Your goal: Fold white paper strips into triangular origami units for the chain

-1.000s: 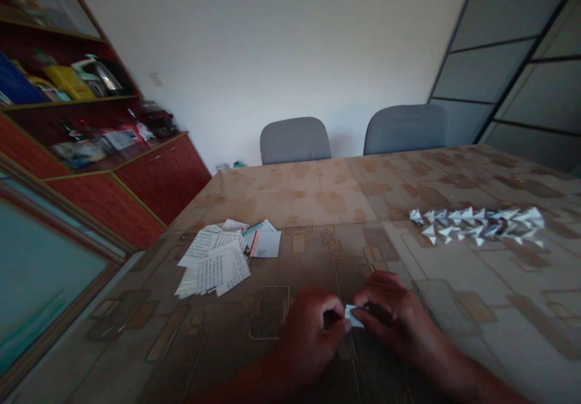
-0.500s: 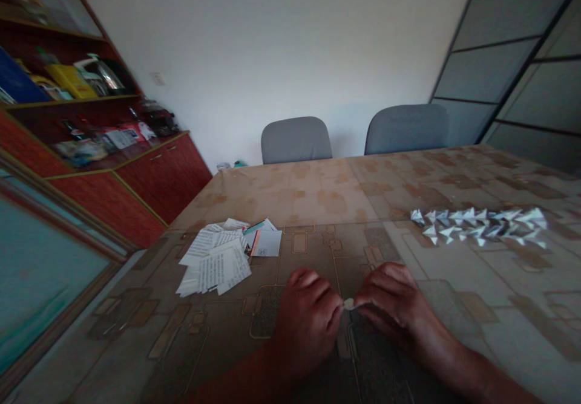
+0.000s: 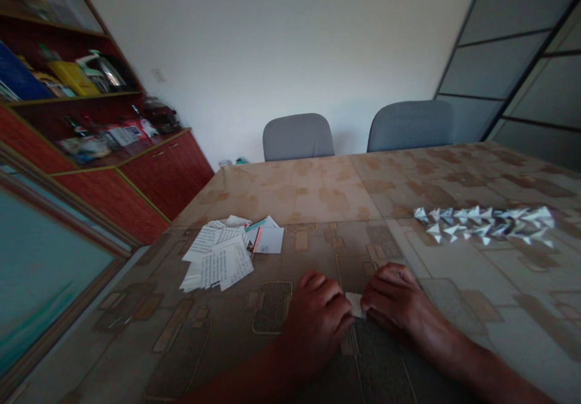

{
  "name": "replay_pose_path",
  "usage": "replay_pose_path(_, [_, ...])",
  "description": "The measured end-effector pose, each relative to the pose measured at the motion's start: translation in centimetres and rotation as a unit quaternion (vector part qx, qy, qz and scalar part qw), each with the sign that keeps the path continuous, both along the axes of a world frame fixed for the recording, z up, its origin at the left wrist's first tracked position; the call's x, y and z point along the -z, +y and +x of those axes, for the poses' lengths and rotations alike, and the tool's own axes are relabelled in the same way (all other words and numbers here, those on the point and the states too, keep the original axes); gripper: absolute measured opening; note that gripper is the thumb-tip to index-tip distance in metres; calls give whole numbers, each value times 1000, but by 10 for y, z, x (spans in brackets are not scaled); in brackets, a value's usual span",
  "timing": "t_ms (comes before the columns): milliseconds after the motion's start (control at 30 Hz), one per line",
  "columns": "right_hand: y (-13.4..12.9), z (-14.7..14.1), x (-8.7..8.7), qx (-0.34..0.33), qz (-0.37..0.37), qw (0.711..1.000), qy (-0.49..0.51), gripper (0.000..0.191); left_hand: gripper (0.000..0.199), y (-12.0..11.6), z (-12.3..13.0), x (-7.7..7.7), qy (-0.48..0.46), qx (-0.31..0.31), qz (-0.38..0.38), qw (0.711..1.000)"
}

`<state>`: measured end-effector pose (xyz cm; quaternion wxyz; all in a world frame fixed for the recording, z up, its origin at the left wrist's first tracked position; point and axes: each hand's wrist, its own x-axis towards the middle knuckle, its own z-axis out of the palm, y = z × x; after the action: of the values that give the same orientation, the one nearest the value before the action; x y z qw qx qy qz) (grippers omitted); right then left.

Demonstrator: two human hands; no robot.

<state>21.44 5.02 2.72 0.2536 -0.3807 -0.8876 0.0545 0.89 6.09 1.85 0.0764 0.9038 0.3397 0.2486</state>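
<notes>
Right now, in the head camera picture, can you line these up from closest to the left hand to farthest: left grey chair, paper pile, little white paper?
1. Little white paper: between the left hand and right hand.
2. Paper pile: ahead, to the left.
3. Left grey chair: farthest, across the table.

The small paper (image 3: 354, 304) is white, chairs (image 3: 298, 138) grey, tabletop (image 3: 313, 189) brown with rectangles.

Likely home dining room: cloth-covered table (image 3: 318, 198), chairs (image 3: 298, 138) at far edge, kettle (image 3: 112, 74) in wooden cabinet (image 3: 158, 177) past left edge.
</notes>
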Motion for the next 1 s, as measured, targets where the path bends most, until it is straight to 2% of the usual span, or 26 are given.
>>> replay_pose_path(300, [-2,2,-9,2,-54,997,-48,22,11,-1,3,-3,-16,-6,-36,999])
replay_pose_path(433, [-1,4,-12,-4,-76,996,-40,14,9,-1,4,-2,-46,-17,-74,996])
replay_pose_path(533, [1,5,-11,-3,-89,996,-14,12,8,0,5,-1,-58,-32,-105,992])
replay_pose_path(733, [5,5,-1,23,-106,994,19,12,7,0,5,-3,-53,-47,-121,990])
replay_pose_path(1000, [4,0,6,71,-116,990,34,12,9,1,7,-2,-46,-62,-107,991])
